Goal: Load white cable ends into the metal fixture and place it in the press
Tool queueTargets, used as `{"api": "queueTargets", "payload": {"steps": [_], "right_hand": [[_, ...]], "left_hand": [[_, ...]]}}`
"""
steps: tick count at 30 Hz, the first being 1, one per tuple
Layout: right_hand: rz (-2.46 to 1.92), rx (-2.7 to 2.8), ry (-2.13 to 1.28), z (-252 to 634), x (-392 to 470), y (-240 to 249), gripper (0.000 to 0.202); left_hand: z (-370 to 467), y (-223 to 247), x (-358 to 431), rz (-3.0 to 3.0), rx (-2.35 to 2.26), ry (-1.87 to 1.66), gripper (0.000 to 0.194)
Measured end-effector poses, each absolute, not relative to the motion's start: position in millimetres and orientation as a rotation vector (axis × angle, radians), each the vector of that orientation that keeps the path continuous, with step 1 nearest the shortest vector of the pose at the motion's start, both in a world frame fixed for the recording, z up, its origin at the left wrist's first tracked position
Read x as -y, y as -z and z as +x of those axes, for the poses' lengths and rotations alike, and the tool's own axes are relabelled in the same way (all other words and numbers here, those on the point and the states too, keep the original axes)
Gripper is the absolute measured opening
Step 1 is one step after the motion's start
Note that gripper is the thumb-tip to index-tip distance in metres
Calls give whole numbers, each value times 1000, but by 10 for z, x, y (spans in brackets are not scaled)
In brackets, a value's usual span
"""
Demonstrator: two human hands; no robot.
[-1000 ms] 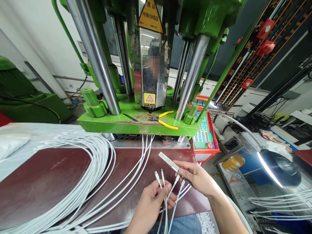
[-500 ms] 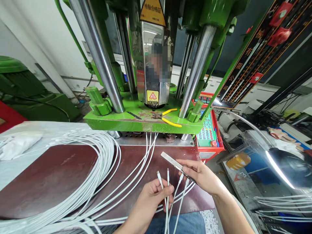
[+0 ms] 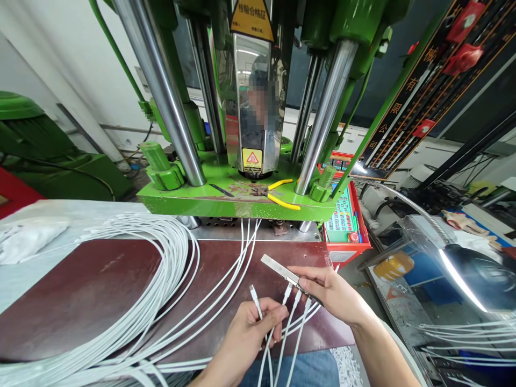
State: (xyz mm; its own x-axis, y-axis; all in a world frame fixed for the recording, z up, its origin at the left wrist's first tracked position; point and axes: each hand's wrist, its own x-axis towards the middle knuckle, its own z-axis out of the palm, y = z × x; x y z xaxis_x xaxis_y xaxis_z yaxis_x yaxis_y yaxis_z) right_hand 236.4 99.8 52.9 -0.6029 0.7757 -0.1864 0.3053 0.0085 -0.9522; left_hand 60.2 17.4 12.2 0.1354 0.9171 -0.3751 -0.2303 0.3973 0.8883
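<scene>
My left hand (image 3: 258, 322) is closed around a white cable (image 3: 255, 296) just under its connector, which points up and away. My right hand (image 3: 326, 287) grips a flat metal blade (image 3: 278, 269) with a dark handle, its flat end pointing up and left. Below the blade, several white cable ends (image 3: 297, 296) stand side by side close to my right fingers. Whether those fingers also pinch them is hidden. The cables run down over my lap.
A large coil of white cables (image 3: 173, 269) lies on the brown board (image 3: 100, 285) at left. Ahead stands a green press (image 3: 237, 207) with yellow-handled pliers (image 3: 282, 201) on its plate. A control panel (image 3: 342, 215) and a lamp (image 3: 471, 269) are at right.
One cable end has gone from my left hand to beside those under the blade. The cable still in my left hand has shifted left. The blade has moved slightly left and down.
</scene>
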Motion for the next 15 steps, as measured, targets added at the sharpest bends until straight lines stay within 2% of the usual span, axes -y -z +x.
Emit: {"api": "queueTargets", "payload": {"steps": [15], "right_hand": [[-1138,1910,-1602,2365,-1004,-515,37]], "left_hand": [[564,-102,-202,864,-1221,-935,39]]}}
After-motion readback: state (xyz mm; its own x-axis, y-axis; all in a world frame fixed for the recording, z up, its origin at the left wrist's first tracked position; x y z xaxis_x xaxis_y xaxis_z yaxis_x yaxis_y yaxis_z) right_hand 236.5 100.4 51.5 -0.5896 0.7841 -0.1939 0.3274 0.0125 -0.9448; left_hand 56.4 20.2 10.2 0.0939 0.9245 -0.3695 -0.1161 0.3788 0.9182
